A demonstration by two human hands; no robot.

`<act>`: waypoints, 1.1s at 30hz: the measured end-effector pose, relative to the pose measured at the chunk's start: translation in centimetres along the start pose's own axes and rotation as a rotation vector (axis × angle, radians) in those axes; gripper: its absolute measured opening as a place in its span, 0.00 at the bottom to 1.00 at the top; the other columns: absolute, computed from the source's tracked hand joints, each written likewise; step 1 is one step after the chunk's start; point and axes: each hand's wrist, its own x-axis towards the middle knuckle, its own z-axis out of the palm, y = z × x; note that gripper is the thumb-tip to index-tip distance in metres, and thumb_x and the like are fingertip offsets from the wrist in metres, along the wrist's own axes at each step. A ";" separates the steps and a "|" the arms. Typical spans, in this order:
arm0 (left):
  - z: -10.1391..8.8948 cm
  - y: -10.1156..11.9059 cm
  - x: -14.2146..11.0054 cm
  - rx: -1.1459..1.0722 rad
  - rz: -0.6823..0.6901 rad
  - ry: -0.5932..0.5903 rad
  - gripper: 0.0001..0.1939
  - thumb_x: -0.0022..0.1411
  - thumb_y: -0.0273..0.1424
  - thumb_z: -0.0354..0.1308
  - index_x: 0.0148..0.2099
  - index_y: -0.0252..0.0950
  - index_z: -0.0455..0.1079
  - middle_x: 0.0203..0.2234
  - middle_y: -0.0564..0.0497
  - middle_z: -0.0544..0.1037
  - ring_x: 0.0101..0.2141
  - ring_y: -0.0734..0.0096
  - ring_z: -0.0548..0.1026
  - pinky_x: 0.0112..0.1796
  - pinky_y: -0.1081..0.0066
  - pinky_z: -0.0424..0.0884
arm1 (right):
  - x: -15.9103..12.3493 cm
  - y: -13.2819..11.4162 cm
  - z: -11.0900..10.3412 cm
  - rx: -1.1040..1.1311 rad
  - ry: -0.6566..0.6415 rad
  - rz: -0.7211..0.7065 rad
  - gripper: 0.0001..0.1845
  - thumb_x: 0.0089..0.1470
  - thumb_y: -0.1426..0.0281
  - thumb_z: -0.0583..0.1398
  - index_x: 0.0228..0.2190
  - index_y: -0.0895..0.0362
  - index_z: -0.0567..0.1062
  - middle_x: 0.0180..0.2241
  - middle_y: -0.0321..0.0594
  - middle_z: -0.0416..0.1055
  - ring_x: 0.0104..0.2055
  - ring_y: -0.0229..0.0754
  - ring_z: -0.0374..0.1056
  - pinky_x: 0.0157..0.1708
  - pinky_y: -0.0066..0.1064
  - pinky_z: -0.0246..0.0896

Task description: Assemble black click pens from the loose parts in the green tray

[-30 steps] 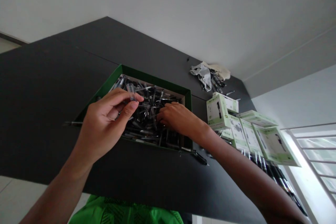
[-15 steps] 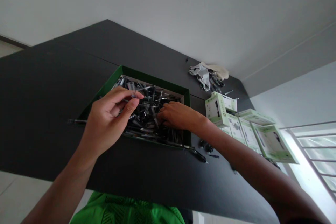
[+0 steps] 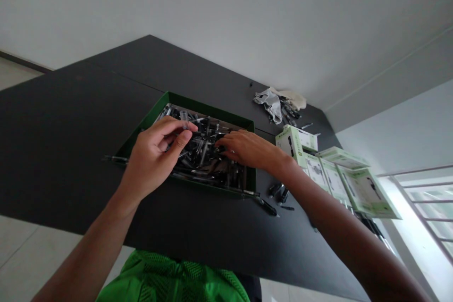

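Note:
A green-walled box (image 3: 208, 106) full of black and clear pen parts (image 3: 201, 148) lies on the dark table. Above its left side, my left hand (image 3: 155, 153) pinches a short clear plastic tube (image 3: 184, 117) between thumb and fingertips; the tube points upward. My right hand (image 3: 244, 147) reaches over the right part of the box, palm down. Its fingers are bent with the thumb a little apart, touching the pen parts, and I make out nothing held in them. Part of the contents is hidden beneath both hands.
Green and white pen boxes (image 3: 290, 144) stand at the right of the dark table (image 3: 81, 118). Behind them, pale gloves (image 3: 271, 104) lie over several pens. A black pen (image 3: 267, 206) and small dark parts (image 3: 283, 193) sit by the box's near right corner.
My right hand has lifted slightly from among the pen parts, its fingers less buried. My left hand keeps the clear tube, shifted slightly right in view. The view has tilted a little.

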 end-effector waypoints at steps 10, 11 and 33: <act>0.0 0.0 0.0 0.049 0.017 0.009 0.08 0.72 0.33 0.62 0.47 0.37 0.81 0.44 0.46 0.81 0.46 0.67 0.80 0.47 0.73 0.77 | 0.8 -1.9 1.8 -0.066 -0.088 -0.023 0.13 0.66 0.74 0.62 0.47 0.51 0.84 0.45 0.42 0.83 0.48 0.48 0.78 0.45 0.35 0.64; 0.1 0.0 0.0 0.057 0.022 0.011 0.07 0.72 0.32 0.62 0.46 0.37 0.80 0.44 0.46 0.81 0.46 0.67 0.80 0.47 0.73 0.77 | 1.0 -2.1 1.9 -0.095 -0.084 -0.044 0.13 0.67 0.74 0.61 0.46 0.51 0.84 0.45 0.42 0.83 0.47 0.47 0.78 0.45 0.35 0.63; -0.1 -0.1 0.2 0.036 0.014 -0.024 0.11 0.73 0.39 0.61 0.47 0.38 0.79 0.44 0.46 0.81 0.48 0.63 0.80 0.48 0.69 0.77 | -1.4 0.2 -1.3 0.177 0.217 -0.062 0.06 0.63 0.73 0.59 0.41 0.58 0.76 0.33 0.39 0.77 0.33 0.39 0.71 0.37 0.31 0.62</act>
